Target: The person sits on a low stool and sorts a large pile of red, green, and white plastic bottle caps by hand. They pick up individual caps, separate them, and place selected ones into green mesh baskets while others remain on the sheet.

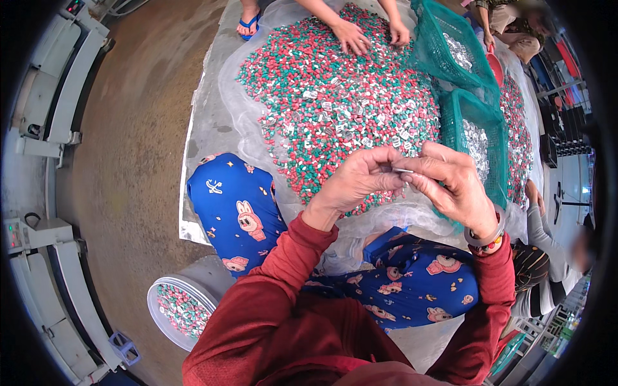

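Both hands meet above the near edge of a wide pile of small red, green and white pellets (302, 96). Between the fingertips of my right hand (454, 183) is a small flat shiny piece (403, 170), seen nearly edge-on. My left hand (360, 180) is pinched closed against the same piece, its thumb and forefinger touching it. Small silvery pieces (344, 116) shaped like buckles lie scattered over the pellets. Just right of my right hand stands a green mesh basket (456, 119) with many clear or silvery pieces in it.
A second green basket (444, 32) and a red scoop (494, 67) stand farther off. Another person's hands (351, 37) touch the pile's far side. A white bucket (158, 296) of pellets stands at left. White mesh cloth (235, 96) lies under the pile. Machines (48, 83) line the left.
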`<state>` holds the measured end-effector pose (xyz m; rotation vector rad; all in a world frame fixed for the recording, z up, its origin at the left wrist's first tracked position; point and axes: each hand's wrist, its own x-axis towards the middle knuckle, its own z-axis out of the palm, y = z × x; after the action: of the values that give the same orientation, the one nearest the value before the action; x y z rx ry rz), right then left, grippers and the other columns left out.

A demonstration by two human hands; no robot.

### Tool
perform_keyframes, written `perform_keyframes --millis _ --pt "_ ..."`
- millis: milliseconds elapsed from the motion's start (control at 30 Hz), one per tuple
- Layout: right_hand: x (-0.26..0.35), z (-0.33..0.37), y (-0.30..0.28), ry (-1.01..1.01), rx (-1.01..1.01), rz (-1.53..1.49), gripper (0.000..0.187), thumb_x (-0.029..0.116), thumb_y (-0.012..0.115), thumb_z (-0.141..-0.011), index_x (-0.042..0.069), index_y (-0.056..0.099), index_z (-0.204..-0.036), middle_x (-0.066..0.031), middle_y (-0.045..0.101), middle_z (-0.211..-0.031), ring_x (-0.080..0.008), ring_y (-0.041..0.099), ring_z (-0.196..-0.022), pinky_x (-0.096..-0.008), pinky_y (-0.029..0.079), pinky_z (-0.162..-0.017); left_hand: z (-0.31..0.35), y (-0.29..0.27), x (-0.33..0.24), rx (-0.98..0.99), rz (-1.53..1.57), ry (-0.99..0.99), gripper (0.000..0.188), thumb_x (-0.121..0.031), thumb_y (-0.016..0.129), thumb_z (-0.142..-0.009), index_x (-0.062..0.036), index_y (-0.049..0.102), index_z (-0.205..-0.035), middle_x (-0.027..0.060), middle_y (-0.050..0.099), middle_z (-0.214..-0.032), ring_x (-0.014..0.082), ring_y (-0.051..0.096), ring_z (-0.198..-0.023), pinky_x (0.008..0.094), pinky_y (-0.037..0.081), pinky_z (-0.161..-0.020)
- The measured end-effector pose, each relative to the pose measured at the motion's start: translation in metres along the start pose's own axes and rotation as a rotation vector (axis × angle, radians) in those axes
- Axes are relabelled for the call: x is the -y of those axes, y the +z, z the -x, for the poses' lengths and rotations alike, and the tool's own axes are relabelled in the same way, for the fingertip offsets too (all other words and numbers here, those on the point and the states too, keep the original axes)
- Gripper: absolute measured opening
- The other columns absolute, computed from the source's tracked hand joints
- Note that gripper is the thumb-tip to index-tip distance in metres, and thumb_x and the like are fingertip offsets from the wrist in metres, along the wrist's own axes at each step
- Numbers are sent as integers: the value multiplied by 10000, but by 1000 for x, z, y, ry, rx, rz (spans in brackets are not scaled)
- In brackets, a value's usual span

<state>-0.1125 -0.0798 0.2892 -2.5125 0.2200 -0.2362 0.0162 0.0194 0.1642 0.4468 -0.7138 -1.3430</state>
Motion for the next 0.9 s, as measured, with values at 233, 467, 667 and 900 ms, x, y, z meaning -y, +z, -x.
perform_keyframes --millis 233,467,667,900 --pt "-15 -6 16 175 -210 21 119 101 616 -860 13 682 -906 -111 566 -667 -250 562 -601 -338 424 -546 -1 2 0 -189 -232 45 226 -188 528 -966 8 594 -1057 36 608 -890 89 592 -733 221 481 -650" --pt "-35 -14 44 265 -293 -132 164 125 615 -902 -33 654 -920 -26 545 -629 -49 462 -525 -234 365 -462 -10 8 20 -510 -667 198 301 -269 406 -1013 -8 526 -922 25 516 -630 110 485 -526 296 393 -492" --pt "-29 -19 44 213 -273 -155 176 134 597 -918 -26 653 -965 0 546 -648 -39 459 -532 -215 377 -475 -4 8 11 -525 -615 143 338 -313 428 -1001 -6 512 -887 34 478 -610 133 516 -543 287 419 -512" --pt "-29 -15 37 458 -212 -448 222 162 553 -935 11 647 -1068 -26 599 -721 -63 496 -619 -246 430 -556 -1 -16 -3 -255 -112 -48 297 -301 452 -994 -29 571 -991 13 559 -817 116 566 -723 274 493 -656"
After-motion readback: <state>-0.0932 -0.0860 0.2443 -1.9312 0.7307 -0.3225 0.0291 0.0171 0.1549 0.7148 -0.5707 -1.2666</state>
